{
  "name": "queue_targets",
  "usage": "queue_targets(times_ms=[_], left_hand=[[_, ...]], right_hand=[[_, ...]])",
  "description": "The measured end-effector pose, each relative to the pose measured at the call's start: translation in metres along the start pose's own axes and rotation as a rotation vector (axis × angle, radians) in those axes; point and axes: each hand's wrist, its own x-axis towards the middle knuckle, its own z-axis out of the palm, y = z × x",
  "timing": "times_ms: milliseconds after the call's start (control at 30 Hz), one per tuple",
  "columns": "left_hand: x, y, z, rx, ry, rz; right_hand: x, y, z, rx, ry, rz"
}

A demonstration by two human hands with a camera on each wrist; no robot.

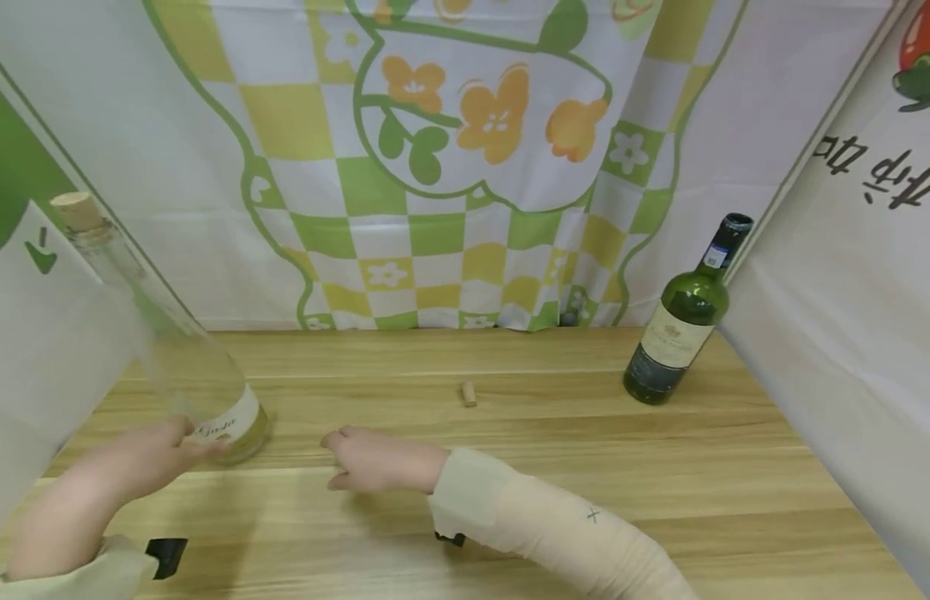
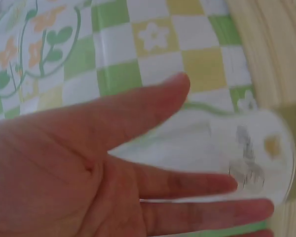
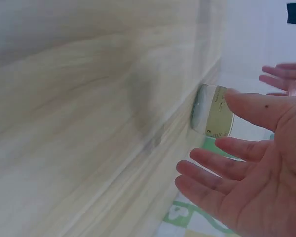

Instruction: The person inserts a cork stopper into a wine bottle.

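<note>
A tall clear glass bottle with a cork in its neck and a white label stands at the left of the table. My left hand is beside its lower part, thumb and fingers spread; in the left wrist view the straight fingers overlap the label. My right hand hovers over the table to the right of the bottle, its palm turned toward it. The right wrist view shows this hand with fingers extended and nothing in it, the clear bottle beyond.
A small loose cork sits mid-table. At the back right stands a green wine bottle with a cream and dark label. Behind the wooden table hangs a checked floral cloth, and white panels rise at both sides.
</note>
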Motion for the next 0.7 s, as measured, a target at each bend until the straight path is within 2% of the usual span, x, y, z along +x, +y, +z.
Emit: queue_targets(times_ms=[133,300,500,700], left_hand=[[0.011,0.020,0.009,-0.027,0.005,0.103],[0.022,0.053,0.020,-0.039,-0.004,0.222],[0.032,0.093,0.027,0.006,-0.067,0.239],[0.043,0.128,0.033,0.101,-0.072,0.259]], right_hand=[[-0.026,0.015,0.001,-0.029,-0.008,0.014],[-0.055,0.037,0.005,-0.050,-0.009,0.041],[-0.083,0.055,0.004,-0.059,-0.005,0.033],[-0.120,0.068,-0.006,0.064,-0.055,0.168]])
